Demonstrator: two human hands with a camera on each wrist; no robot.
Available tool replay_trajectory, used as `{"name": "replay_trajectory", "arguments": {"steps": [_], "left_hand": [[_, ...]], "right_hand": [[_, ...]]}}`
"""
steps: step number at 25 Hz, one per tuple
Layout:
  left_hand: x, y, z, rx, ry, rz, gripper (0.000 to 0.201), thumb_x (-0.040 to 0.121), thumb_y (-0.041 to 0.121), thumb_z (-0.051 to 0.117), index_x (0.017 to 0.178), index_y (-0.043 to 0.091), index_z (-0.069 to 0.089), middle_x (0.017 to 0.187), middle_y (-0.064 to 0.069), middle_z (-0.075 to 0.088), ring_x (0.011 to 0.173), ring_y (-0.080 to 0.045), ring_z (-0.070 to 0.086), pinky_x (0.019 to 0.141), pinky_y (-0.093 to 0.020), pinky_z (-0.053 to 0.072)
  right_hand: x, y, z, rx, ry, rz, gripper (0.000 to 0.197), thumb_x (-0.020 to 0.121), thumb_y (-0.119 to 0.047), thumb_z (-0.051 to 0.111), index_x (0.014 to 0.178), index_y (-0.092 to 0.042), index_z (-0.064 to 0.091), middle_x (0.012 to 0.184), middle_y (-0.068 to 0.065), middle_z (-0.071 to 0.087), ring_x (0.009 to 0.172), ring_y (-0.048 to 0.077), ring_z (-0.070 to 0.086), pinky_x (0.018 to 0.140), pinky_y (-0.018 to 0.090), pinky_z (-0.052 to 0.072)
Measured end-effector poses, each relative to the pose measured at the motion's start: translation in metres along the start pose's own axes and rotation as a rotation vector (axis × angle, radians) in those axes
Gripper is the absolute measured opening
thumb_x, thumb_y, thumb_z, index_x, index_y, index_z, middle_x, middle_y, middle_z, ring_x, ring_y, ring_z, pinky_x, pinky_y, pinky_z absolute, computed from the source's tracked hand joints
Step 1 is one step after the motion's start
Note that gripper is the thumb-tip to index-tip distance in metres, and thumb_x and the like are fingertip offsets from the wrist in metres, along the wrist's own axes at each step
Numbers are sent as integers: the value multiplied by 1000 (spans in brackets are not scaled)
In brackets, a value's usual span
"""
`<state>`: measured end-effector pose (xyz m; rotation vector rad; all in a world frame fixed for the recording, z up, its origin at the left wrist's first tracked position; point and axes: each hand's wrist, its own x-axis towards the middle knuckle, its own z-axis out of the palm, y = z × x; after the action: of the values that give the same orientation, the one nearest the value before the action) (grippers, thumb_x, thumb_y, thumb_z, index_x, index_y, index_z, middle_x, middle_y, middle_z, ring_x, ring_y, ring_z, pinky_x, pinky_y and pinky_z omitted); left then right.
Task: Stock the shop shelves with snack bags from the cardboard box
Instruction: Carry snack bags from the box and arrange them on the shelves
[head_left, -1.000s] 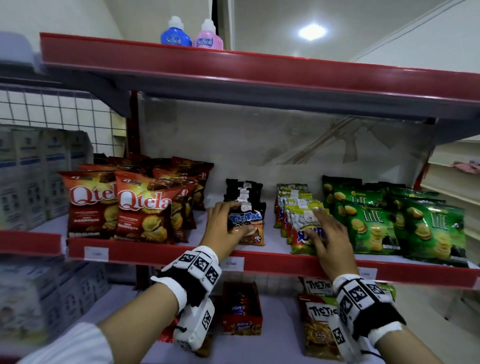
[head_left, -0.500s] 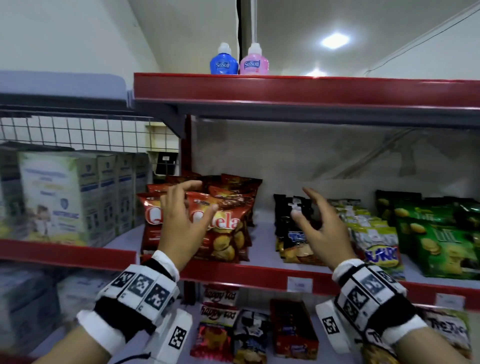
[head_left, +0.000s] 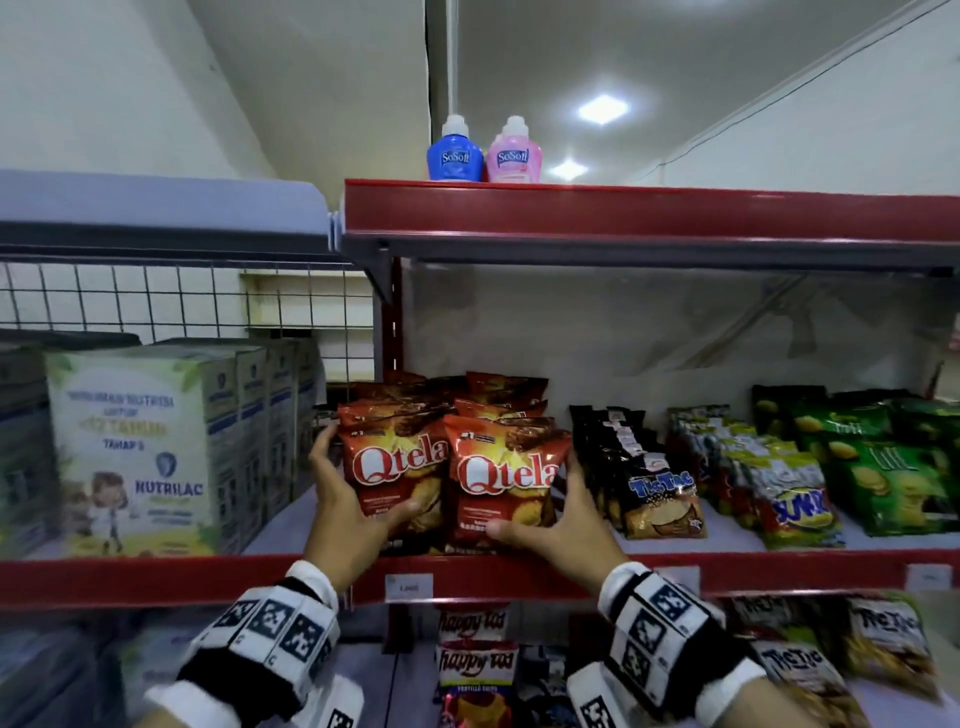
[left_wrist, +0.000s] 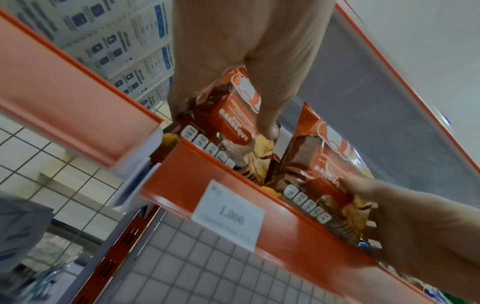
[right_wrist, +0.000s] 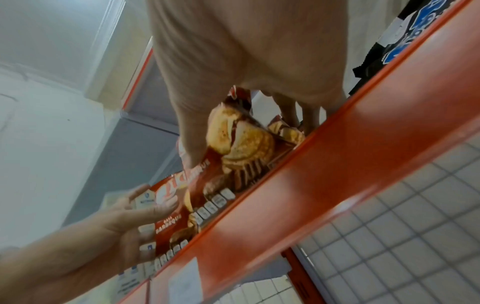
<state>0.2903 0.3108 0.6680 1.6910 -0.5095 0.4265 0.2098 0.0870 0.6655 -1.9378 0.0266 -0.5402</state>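
Both hands are up at the red-edged metal shelf (head_left: 156, 577), one at each outer side of the two front rows of red, glossy Qtela snack bags; the left hand (head_left: 347, 512) cups the left front Qtela bag (head_left: 397, 470), fingers reaching round its outer edge and thumb pressed across its lower front; the right hand (head_left: 561, 525) does the same at the right front Qtela bag (head_left: 506, 480), fingers up its right edge, thumb laid over the bottom corner; so each hand is curled round a bag, neither wide nor empty. The two bags stand upright and touch side by side at the shelf's front lip, with more of the same red bags stacked behind them. In the left wrist view the thumb (left_wrist: 270, 115) lies on the printed face of the bag just above the shelf lip, beside a white paper price tag (left_wrist: 228, 214) clipped to the lip.

To the right of the red bags stands a row of black Tic Tac snack packs (head_left: 654, 493), then yellow-and-blue packs (head_left: 789, 499), then green crisp bags (head_left: 893, 483); to the left, on the neighbouring shelf, stand pale green Nutrilac cartons (head_left: 135, 447). On the top shelf sit a blue plastic SoSoft bottle (head_left: 454, 153) and a pink one (head_left: 514, 153), touching. More snack packs (head_left: 475, 660) lie on the shelf below.
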Motion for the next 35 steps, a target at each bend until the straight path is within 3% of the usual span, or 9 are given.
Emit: {"name": "replay_trajectory", "arguments": {"steps": [3, 5, 14, 21, 23, 25, 28, 32, 35], "left_hand": [[6, -12, -7, 2, -40, 35, 105, 70, -8, 76, 140, 30, 7, 137, -4, 38, 124, -20, 48, 103, -36, 39], [10, -16, -12, -10, -73, 41, 106, 71, -7, 76, 140, 32, 6, 137, -2, 38, 123, -18, 49, 101, -33, 39], [21, -36, -3, -6, -133, -83, 108, 73, 8, 79, 138, 43, 1, 147, -11, 36, 137, -28, 33, 113, -53, 29], [14, -14, -4, 98, -24, -72, 111, 65, 30, 85, 139, 41, 3, 151, -4, 20, 142, -26, 18, 115, -49, 22], [14, 11, -4, 229, 58, 40, 107, 60, 53, 78, 139, 38, 7, 152, -1, 14, 142, -23, 14, 115, -48, 17], [23, 37, -4, 341, 69, 138, 97, 62, 64, 66, 140, 35, 15, 150, 0, 16, 141, -22, 13, 114, -47, 16], [44, 78, -1, 398, -121, 140, 69, 71, 72, 47, 130, 38, 38, 152, 8, 13, 143, -18, 7, 114, -47, 15], [66, 110, 26, 675, -510, 100, 72, 71, 74, 22, 131, 40, 43, 154, 6, 22, 140, -19, 25, 115, -46, 25], [67, 113, 49, 787, -735, 161, 79, 70, 80, 30, 139, 41, 34, 149, 7, 36, 131, -13, 39, 106, -30, 33]], "right_hand": [[-1, 3, 5, -61, 95, 37, 102, 64, -27, 86, 144, -31, 21, 110, -30, 46, 101, -6, 51, 78, 0, 39], [1, 2, -5, -80, 118, 84, 101, 66, -26, 85, 145, -29, 22, 118, -18, 51, 110, 7, 52, 94, 16, 43], [9, 2, -29, -189, 73, 194, 84, 67, -23, 84, 134, -27, 34, 116, 1, 63, 109, 23, 60, 103, 48, 43], [-3, -25, -45, -108, -22, 132, 120, 46, -76, 71, 146, -33, 20, 129, -20, 44, 121, 8, 45, 104, 32, 33], [11, -45, -78, -141, 67, 117, 107, 59, -77, 65, 146, -26, 30, 133, -14, 46, 121, 10, 47, 104, 34, 38], [38, -65, -112, -259, 60, 75, 62, 80, -54, 63, 131, -20, 52, 125, -3, 60, 102, 10, 59, 85, 26, 47], [87, -87, -137, -472, -39, 14, 21, 92, -24, 58, 113, -22, 62, 111, 4, 67, 85, 12, 64, 68, 19, 43], [144, -72, -127, -906, -272, -75, 27, 93, -25, 57, 120, -24, 61, 118, 1, 66, 98, 17, 66, 82, 19, 43], [166, -51, -100, -1016, -401, -116, 35, 92, -30, 58, 128, -29, 58, 135, -1, 56, 115, 19, 57, 94, 20, 38]]}}
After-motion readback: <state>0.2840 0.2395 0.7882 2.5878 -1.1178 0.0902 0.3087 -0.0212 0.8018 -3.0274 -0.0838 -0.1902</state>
